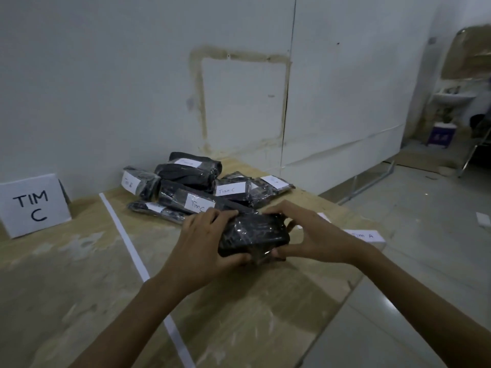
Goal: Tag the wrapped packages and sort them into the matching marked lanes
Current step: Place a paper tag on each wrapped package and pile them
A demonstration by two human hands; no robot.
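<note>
A black package wrapped in clear film (253,235) is held just above the wooden table (66,288) by both hands. My left hand (204,240) grips its left end, fingers over the top and thumb under the near edge. My right hand (308,235) grips its right end the same way. No tag shows on this package. Behind it lies a pile of several wrapped black packages (191,181) with white tags, two reading "TIM C" and one "TIM B". A white sign reading "TIM C" (33,205) stands at the left.
A white tape strip (132,251) runs across the table from back to front, marking lanes. A white card reading "TIM A" (364,236) lies at the table's right edge. The wall is close behind the pile. Tiled floor lies to the right.
</note>
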